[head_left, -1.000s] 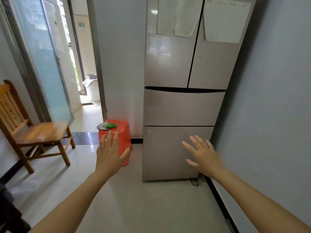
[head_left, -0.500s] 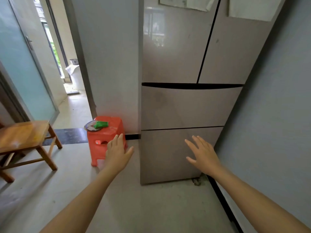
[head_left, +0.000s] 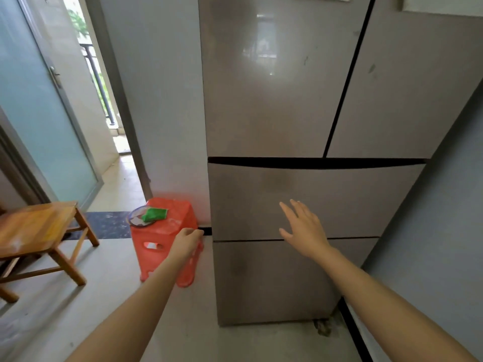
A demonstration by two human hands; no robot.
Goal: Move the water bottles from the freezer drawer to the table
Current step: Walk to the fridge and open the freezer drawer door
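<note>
The right hand (head_left: 303, 228) hovered spread at the seam above the shut lower drawer (head_left: 274, 283). The left hand (head_left: 187, 241) curled beside its top corner, grip unclear. The bottles were unseen, presumably inside, so a level two-handed pull would suit.

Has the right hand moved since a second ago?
Yes, upward. The right hand was over the bottom drawer; now its fingers reach across the seam over the middle drawer.

Daylight floods in through the doorway (head_left: 104, 113) at the upper left, blown out to white there, and lights the room softly and evenly. A pale glare patch sits on the upper left refrigerator door (head_left: 264, 53). Faint shadows lie under the red stool (head_left: 167, 246) and wooden seat (head_left: 39, 228). Straight edges bow toward the corners; the left hand (head_left: 187, 241) is slightly blurred.
</note>
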